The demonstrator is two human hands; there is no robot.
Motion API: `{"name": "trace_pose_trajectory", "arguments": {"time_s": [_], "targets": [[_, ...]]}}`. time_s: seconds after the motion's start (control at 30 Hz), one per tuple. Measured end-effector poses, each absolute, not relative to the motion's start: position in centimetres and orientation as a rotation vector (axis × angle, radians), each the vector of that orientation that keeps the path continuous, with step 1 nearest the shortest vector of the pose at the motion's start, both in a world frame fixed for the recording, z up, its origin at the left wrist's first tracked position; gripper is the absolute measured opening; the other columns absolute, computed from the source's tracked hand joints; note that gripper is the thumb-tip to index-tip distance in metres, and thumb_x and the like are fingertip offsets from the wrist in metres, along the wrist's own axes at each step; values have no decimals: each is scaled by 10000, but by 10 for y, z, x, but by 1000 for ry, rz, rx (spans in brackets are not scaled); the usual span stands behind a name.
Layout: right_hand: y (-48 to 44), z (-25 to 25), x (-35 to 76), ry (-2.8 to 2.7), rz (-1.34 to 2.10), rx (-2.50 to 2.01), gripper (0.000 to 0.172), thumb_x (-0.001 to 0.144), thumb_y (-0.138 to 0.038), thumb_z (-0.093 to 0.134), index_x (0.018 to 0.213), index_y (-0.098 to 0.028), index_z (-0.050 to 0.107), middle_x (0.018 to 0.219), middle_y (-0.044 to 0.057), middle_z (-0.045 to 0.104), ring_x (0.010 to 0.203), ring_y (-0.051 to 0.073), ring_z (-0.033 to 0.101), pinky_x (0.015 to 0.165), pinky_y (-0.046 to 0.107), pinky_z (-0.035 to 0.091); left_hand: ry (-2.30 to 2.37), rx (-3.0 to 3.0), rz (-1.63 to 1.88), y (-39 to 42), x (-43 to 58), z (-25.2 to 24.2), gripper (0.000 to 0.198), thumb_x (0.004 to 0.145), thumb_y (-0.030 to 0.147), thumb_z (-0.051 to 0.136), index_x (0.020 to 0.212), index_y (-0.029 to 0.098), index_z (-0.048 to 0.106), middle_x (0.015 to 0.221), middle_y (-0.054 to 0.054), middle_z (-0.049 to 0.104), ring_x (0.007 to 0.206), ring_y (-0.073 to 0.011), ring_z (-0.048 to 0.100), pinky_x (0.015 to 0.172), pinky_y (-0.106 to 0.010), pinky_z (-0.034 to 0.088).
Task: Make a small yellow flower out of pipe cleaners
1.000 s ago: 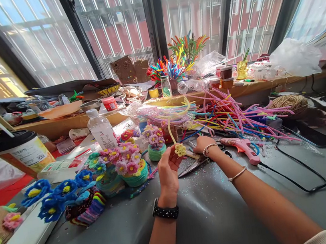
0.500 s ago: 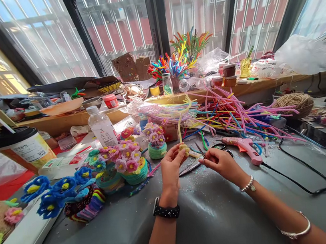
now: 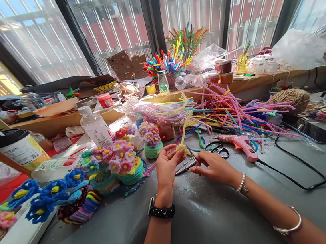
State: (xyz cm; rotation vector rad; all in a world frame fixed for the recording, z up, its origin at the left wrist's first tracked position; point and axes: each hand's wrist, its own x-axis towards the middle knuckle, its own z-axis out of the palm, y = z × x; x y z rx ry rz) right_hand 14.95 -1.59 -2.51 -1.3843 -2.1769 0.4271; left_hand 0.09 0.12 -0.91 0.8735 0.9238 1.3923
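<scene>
My left hand (image 3: 166,170) is closed in a pinch on a small yellow pipe-cleaner flower (image 3: 182,149), whose long yellow stem rises toward the pile behind. My right hand (image 3: 214,167) grips a thin dark tool (image 3: 192,155), seemingly small scissors, its tip touching the yellow flower. Both hands hover just above the grey table (image 3: 212,216), near its middle. A black watch sits on my left wrist, and bead and metal bracelets on my right arm.
A pink glue gun (image 3: 240,143) with a black cord lies right of my hands, black-handled scissors (image 3: 217,149) just behind them. Flower baskets (image 3: 120,166) and blue flowers (image 3: 44,193) stand left. Loose pipe cleaners (image 3: 228,112), a bottle (image 3: 94,127), a cup (image 3: 12,151) and twine (image 3: 290,98) crowd the back.
My right hand left the spot by the glue gun, took up the thin tool and brought it to the yellow flower. Another person's hand at the right edge is gone.
</scene>
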Motion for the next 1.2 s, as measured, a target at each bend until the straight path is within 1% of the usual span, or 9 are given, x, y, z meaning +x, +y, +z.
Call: {"name": "trace_pose_trajectory", "arguments": {"time_s": [0.23, 0.47, 0.6, 0.73, 0.97, 1.07, 1.2], "targets": [[-14, -25, 150, -2178, 411, -1368, 371, 739, -520, 432, 644, -164, 474, 615, -16, 471, 562, 114, 428, 515, 220, 308, 922, 869, 1379, 0, 1, -7, 338, 562, 153, 675, 837, 145, 479, 686, -23, 659, 618, -116, 612, 631, -240, 486], [-11, -27, 150, -2197, 370, -1307, 330, 768, -456, 438, 608, -168, 455, 582, -17, 460, 530, 108, 407, 500, 212, 291, 910, 845, 1377, 0, 1, -7, 313, 549, 149, 682, 796, 143, 491, 666, -25, 658, 597, -116, 607, 626, -247, 484], [-9, -27, 154, -2181, 343, -1290, 307, 775, -393, 468, 571, -165, 445, 566, -23, 450, 525, 103, 401, 496, 204, 283, 881, 871, 1410, 1, 1, -9, 245, 557, 168, 676, 753, 137, 531, 676, -18, 652, 628, -114, 602, 641, -243, 476], [-8, -26, 157, -2144, 333, -1295, 307, 789, -362, 459, 556, -163, 435, 562, -23, 444, 526, 99, 403, 497, 200, 280, 862, 884, 1457, 2, 0, -12, 205, 570, 182, 665, 754, 135, 585, 713, -18, 646, 678, -111, 593, 661, -227, 461], [-12, -24, 154, -2177, 358, -1356, 351, 765, -477, 429, 606, -164, 431, 585, -18, 454, 539, 107, 405, 498, 208, 286, 881, 915, 1448, 2, 0, -13, 210, 600, 200, 644, 800, 143, 618, 789, -19, 636, 740, -108, 576, 709, -223, 447], [-13, -24, 153, -2207, 381, -1368, 372, 757, -512, 413, 625, -165, 441, 606, -13, 470, 551, 111, 415, 503, 212, 296, 877, 945, 1440, 2, 1, -13, 239, 602, 209, 644, 828, 144, 600, 799, -26, 634, 755, -121, 578, 716, -245, 448], [-14, -24, 152, -2222, 388, -1373, 378, 756, -520, 407, 632, -166, 455, 611, -11, 478, 558, 116, 425, 504, 218, 300, 892, 936, 1441, 2, 1, -12, 281, 584, 211, 658, 838, 145, 559, 764, -32, 636, 738, -133, 586, 706, -268, 451]]}}
